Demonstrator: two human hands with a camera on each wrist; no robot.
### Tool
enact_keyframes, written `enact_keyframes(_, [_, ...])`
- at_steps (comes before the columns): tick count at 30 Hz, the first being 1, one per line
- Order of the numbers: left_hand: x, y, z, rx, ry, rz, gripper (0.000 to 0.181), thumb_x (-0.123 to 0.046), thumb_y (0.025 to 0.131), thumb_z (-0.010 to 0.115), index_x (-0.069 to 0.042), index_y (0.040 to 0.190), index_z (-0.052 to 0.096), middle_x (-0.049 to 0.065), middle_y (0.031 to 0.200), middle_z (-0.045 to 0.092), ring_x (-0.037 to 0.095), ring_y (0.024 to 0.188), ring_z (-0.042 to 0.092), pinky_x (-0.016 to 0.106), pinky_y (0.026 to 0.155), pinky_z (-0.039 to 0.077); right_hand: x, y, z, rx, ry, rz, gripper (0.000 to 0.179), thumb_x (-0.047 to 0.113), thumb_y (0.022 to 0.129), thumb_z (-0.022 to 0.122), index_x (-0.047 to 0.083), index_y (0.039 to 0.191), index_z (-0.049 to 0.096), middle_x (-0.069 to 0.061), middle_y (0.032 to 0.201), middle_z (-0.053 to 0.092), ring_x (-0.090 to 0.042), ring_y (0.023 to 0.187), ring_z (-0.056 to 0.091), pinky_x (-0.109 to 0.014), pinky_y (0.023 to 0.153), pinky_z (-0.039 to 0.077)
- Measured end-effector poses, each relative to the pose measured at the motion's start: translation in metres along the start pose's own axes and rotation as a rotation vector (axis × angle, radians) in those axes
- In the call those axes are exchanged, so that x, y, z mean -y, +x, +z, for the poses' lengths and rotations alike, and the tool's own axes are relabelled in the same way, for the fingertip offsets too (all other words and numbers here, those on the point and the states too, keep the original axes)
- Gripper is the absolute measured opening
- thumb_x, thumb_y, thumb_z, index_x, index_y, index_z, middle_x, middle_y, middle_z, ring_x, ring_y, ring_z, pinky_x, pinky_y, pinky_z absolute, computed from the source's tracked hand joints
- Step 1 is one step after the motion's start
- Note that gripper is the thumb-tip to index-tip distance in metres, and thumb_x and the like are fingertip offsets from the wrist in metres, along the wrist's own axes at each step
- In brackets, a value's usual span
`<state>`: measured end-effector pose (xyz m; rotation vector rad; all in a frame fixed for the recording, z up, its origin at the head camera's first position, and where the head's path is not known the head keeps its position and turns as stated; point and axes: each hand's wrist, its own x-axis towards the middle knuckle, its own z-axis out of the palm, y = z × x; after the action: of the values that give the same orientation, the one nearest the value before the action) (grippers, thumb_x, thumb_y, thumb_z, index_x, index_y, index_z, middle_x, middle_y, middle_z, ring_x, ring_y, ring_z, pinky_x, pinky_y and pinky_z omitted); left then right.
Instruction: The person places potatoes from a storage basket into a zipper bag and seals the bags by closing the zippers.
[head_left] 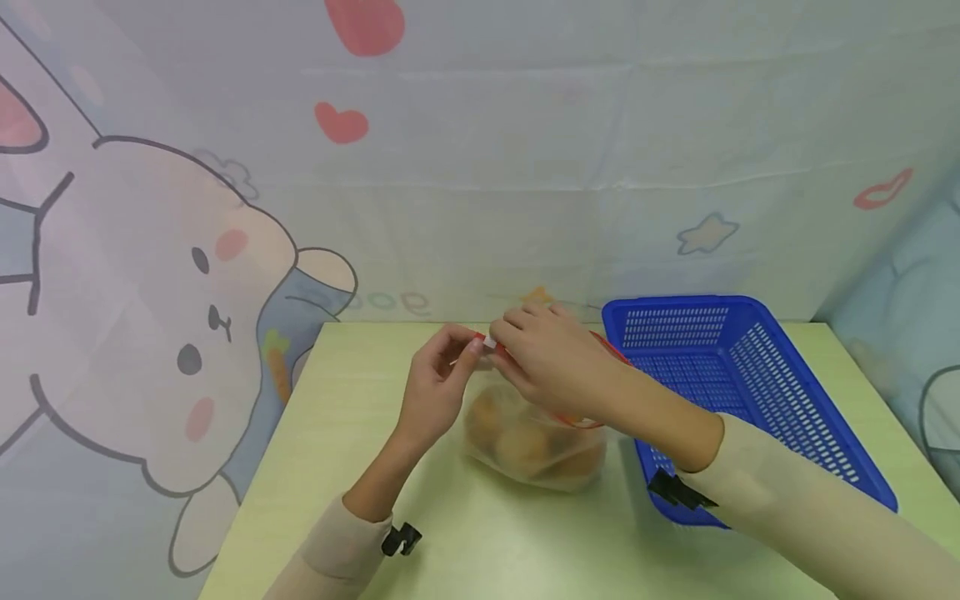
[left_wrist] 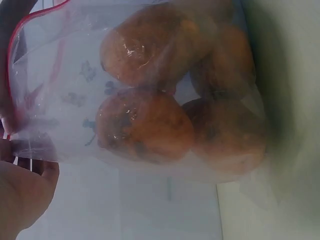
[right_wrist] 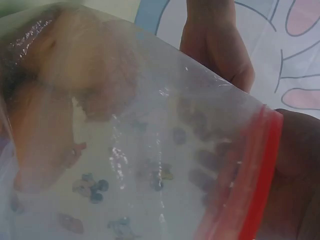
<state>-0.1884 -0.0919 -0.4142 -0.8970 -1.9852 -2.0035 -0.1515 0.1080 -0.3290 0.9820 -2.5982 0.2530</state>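
A translucent zip bag (head_left: pixel 540 446) with a red zip edge (right_wrist: pixel 263 165) stands on the table. Several rounded orange-brown things (left_wrist: pixel 145 127) fill its lower part; their kind is unclear through the cloudy plastic. My left hand (head_left: pixel 435 387) pinches the left end of the red edge between thumb and forefinger. Right beside it, my right hand (head_left: pixel 558 358) pinches the same edge at a small white piece (head_left: pixel 490 342) that looks like the zip's slider. Farther right, the red edge curves away behind the right hand. Right fingertips are partly hidden in the head view.
To the right of the bag stands a blue perforated plastic basket (head_left: pixel 780 417), under the right forearm. A pale yellow-green table (head_left: pixel 322 467) carries everything. Behind it hangs a cloth backdrop (head_left: pixel 487 167) printed with a cartoon rabbit and hearts.
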Motion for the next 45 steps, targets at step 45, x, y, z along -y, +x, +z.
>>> enact_keyframes(45, [0.016,0.0,-0.023,-0.47,-0.054,-0.086,0.017,-0.014,0.115,0.047,-0.003,0.103,0.052,0.007,0.09,0.053,0.02,0.084,0.055,0.028,0.082,0.05,-0.039,-0.125,0.006,-0.173,0.141,0.089,0.018,0.013,0.091,0.076,0.026,0.082,0.07,0.021,0.077,0.061,0.005,0.066,0.054,-0.018,0.051,0.048])
